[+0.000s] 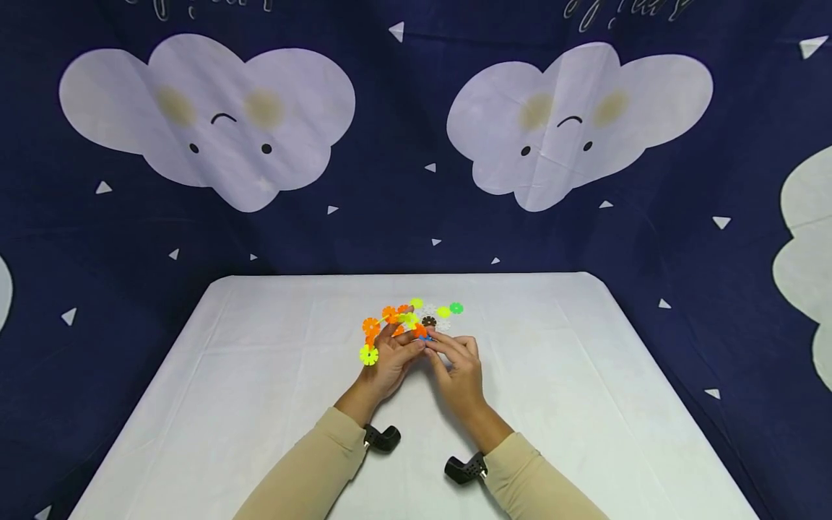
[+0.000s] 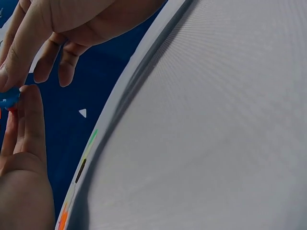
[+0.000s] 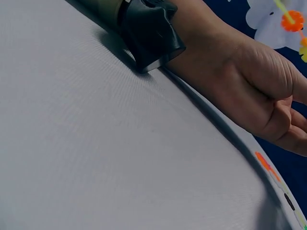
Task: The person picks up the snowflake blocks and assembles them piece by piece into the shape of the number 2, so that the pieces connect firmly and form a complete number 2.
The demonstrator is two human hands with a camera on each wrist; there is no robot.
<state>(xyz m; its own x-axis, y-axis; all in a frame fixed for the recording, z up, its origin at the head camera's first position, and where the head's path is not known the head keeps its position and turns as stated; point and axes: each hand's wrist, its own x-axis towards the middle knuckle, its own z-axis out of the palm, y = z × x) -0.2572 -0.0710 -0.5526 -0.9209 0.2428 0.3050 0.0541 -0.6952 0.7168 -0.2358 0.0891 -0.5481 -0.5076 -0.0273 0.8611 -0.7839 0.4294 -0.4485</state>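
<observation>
Both hands meet above the far part of the table. My left hand (image 1: 390,367) holds a curved chain of slotted, flower-shaped plastic discs, mostly orange (image 1: 370,325) with some yellow (image 1: 368,355). The chain arcs over and beside the left fingers. At its end near the right hand are an orange disc (image 1: 420,331) and a blue disc (image 2: 8,99). My right hand (image 1: 463,372) pinches the blue disc, with its fingertips close to the left thumb. Fingers partly hide the join between these discs. In the right wrist view, part of the chain (image 3: 292,21) shows past the left hand.
Loose discs lie on the white table (image 1: 552,404) behind the hands: green (image 1: 456,308), yellow (image 1: 443,312), dark brown (image 1: 429,321) and some whitish ones. A navy cloth with clouds (image 1: 208,123) hangs behind the table. Each wrist wears a black camera (image 1: 383,438).
</observation>
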